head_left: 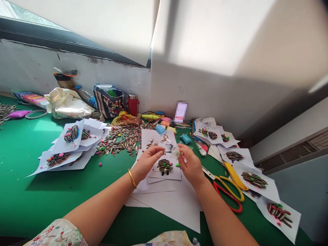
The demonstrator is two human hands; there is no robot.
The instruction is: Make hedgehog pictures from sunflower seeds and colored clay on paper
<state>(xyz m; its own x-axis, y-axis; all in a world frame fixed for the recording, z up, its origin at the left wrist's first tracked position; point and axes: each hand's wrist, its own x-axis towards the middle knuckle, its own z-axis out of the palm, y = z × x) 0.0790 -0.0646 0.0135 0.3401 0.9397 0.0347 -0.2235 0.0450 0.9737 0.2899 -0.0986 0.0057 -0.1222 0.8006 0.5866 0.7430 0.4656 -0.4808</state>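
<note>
My right hand (191, 165) pinches a small crumpled clear plastic packet (175, 151) with something pale in it. Thumb and forefinger of my left hand (148, 163) are pressed together just left of the packet; what they hold, if anything, is too small to name. Below both hands lies a white card (174, 174) bearing a hedgehog-like picture (165, 166) of striped sunflower seeds with pink, green and white dots. Behind it another white sheet (147, 136) has a few seeds on it. Blank sheets of paper (176, 205) lie underneath, nearer to me.
Scissors (228, 193) with red and yellow handles and a yellow utility knife (234, 176) lie right of my right hand. Loose sunflower seeds (125, 138) spread behind left. Finished-looking cards stack at left (60, 160) and right (256, 181). A red flask (132, 105) stands by the wall.
</note>
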